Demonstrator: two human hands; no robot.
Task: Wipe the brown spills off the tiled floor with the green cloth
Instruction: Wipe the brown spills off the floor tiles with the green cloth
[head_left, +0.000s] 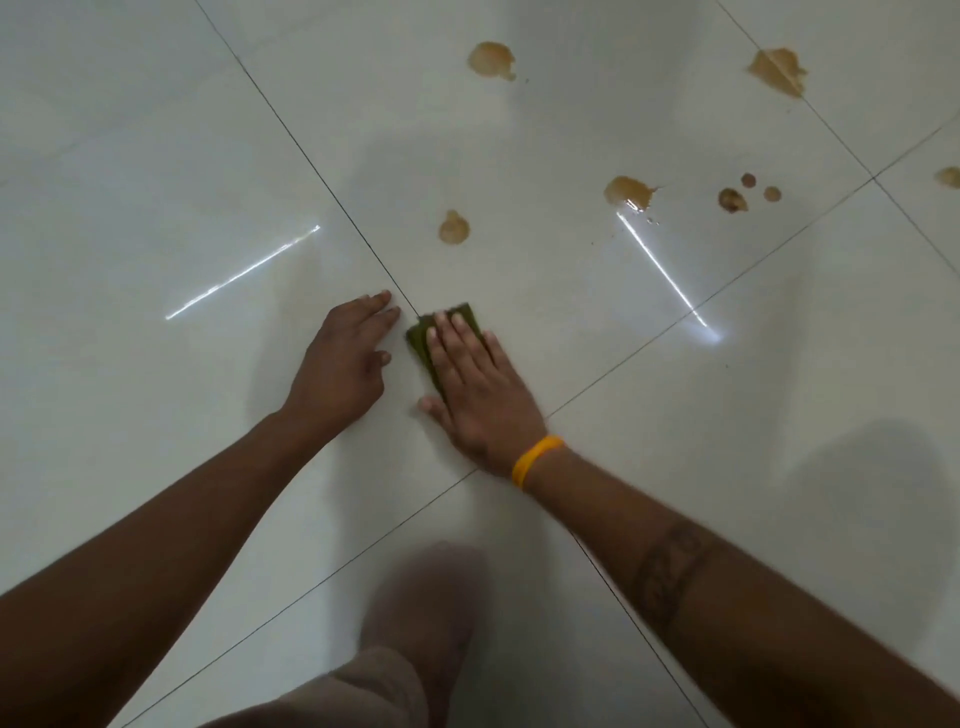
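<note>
A folded green cloth (422, 343) lies on the white tiled floor (156, 182), with my right hand (475, 389) pressed flat on top of it, fingers straight. My left hand (345, 364) rests flat on the floor just left of the cloth, holding nothing. Brown spills lie farther away: a small one (453, 227) closest to the cloth, a wet one (628, 191) to its right, small drops (732, 199), and larger patches at the far middle (491, 59) and far right (779, 71).
Dark grout lines (322, 176) cross the glossy floor, and one runs between my hands. Bright light reflections streak the tiles at left (239, 273) and right (660, 267). My knee in beige shorts (363, 686) shows at the bottom edge. Another spill (948, 176) touches the right edge.
</note>
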